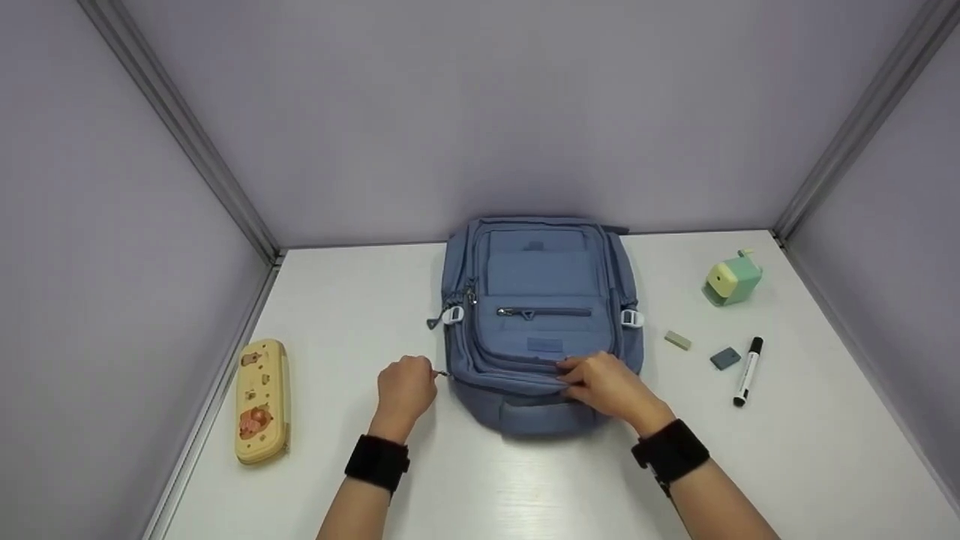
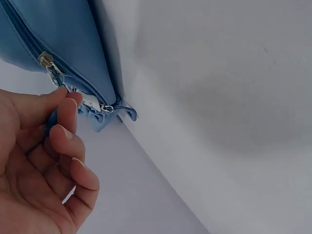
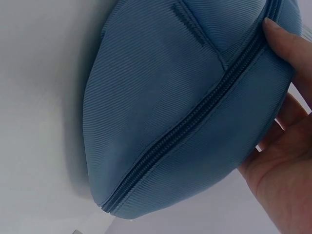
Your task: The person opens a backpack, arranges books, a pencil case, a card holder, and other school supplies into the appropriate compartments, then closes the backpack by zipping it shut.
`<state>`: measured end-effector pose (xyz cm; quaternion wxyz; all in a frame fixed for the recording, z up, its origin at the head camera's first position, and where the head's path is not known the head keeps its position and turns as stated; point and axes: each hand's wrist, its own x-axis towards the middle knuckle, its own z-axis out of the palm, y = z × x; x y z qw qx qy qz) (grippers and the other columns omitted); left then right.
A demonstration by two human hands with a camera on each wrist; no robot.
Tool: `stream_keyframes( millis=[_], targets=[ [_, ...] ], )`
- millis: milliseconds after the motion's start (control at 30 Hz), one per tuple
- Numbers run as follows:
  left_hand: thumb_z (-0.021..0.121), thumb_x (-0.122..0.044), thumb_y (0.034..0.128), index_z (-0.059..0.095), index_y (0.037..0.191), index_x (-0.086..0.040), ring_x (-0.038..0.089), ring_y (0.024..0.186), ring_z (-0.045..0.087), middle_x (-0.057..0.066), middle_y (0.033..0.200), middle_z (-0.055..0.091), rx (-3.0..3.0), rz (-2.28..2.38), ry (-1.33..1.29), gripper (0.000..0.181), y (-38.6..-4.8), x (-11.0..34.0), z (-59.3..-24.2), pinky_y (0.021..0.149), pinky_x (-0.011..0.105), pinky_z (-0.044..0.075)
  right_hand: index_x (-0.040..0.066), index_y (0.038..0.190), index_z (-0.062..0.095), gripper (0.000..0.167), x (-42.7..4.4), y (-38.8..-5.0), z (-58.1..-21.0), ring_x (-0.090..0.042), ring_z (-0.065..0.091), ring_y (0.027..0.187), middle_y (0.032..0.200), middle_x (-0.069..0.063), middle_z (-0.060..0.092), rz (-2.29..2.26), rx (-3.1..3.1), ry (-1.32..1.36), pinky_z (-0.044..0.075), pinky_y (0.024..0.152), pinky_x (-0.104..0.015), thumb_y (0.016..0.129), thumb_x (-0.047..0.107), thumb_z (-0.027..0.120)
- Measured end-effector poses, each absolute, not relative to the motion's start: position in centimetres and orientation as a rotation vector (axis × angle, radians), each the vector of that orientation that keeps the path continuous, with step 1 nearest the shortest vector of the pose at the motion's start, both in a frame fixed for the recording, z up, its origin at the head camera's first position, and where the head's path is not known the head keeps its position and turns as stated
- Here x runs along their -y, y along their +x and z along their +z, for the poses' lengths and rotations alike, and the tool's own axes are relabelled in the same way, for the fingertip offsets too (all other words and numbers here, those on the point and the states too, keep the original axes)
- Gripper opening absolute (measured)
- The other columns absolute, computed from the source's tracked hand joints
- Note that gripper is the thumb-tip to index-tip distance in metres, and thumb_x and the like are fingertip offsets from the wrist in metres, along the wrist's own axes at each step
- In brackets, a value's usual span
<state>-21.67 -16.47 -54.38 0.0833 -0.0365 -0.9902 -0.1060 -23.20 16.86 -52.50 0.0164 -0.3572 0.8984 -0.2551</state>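
Note:
A blue backpack [image 1: 544,270] lies on the white table, its top end toward me. At its left side my left hand [image 1: 406,386] pinches the pull of a zipper slider [image 2: 46,60] between thumb and forefinger, the other fingers curled. My right hand [image 1: 606,384] grips the padded edge of the backpack near the top end, thumb on one side and fingers behind. In the right wrist view a closed zipper track [image 3: 190,117] runs along that edge beside the thumb. The fingertips behind the fabric are partly hidden.
A yellow pencil case [image 1: 261,401] lies at the left. To the right are a green and yellow pencil sharpener [image 1: 733,279], a pale eraser [image 1: 677,340], a dark eraser-like block [image 1: 725,358] and a white marker [image 1: 748,372] with a black cap. Grey panels enclose the table.

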Motion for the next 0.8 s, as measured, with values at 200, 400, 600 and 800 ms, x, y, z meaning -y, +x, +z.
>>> stream_keyframes(
  millis=[200, 400, 600, 800],
  targets=[
    [0.075, -0.014, 0.0840, 0.073, 0.074, -0.004, 0.031, 0.061, 0.066, 0.013, 0.069, 0.068, 2.971, -0.291, -0.099, 0.013, -22.9, 15.9, -54.9, 0.051, 0.044, 0.051, 0.004, 0.100, 0.078, 0.019, -16.9, -23.2, -52.6, -0.032, 0.065, 0.108, 0.118, -0.013, 0.068, -0.785, -2.789, -1.130, 0.052, 0.087, -0.046, 0.083, 0.012, 0.078],
    [0.069, -0.005, 0.0818, 0.071, 0.070, -0.006, 0.028, 0.058, 0.064, 0.010, 0.067, 0.067, 3.014, -0.238, -0.082, 0.012, -24.1, 15.9, -55.3, 0.050, 0.042, 0.050, 0.004, 0.096, 0.079, 0.015, -17.0, -23.1, -52.5, -0.031, 0.063, 0.112, 0.118, -0.014, 0.068, -0.829, -2.761, -1.116, 0.052, 0.089, -0.045, 0.082, 0.010, 0.078],
    [0.067, -0.003, 0.0818, 0.071, 0.071, -0.006, 0.028, 0.059, 0.065, 0.011, 0.069, 0.068, 3.022, -0.246, -0.052, 0.012, -25.0, 16.1, -55.7, 0.050, 0.043, 0.051, 0.004, 0.095, 0.079, 0.014, -17.1, -23.2, -52.4, -0.032, 0.062, 0.113, 0.119, -0.015, 0.068, -0.831, -2.744, -1.116, 0.051, 0.091, -0.046, 0.082, 0.010, 0.078],
    [0.067, -0.005, 0.0829, 0.071, 0.074, -0.005, 0.032, 0.062, 0.066, 0.013, 0.071, 0.068, 3.039, -0.236, -0.032, 0.010, -25.6, 16.1, -55.8, 0.051, 0.045, 0.052, 0.004, 0.092, 0.079, 0.011, -17.0, -23.2, -52.3, -0.033, 0.063, 0.111, 0.117, -0.014, 0.068, -0.842, -2.723, -1.123, 0.051, 0.090, -0.045, 0.082, 0.009, 0.077]
  ],
)
